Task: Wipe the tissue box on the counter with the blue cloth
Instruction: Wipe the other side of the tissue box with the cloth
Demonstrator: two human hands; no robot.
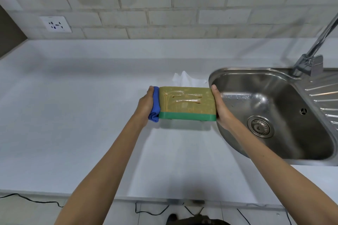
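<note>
The tissue box [187,103] is olive-gold with a green band along its near edge, and it is held just above the white counter [73,115], casting a shadow below. A white tissue [186,79] sticks out behind it. My left hand [145,106] presses a folded blue cloth [155,105] against the box's left end. My right hand [220,107] grips the box's right end, thumb up along the edge.
A steel sink [270,115] with a drain sits right beside the box on the right, with a tap [311,56] behind it. A wall socket [55,23] is on the brick wall at the left. Cables lie on the floor below the counter edge.
</note>
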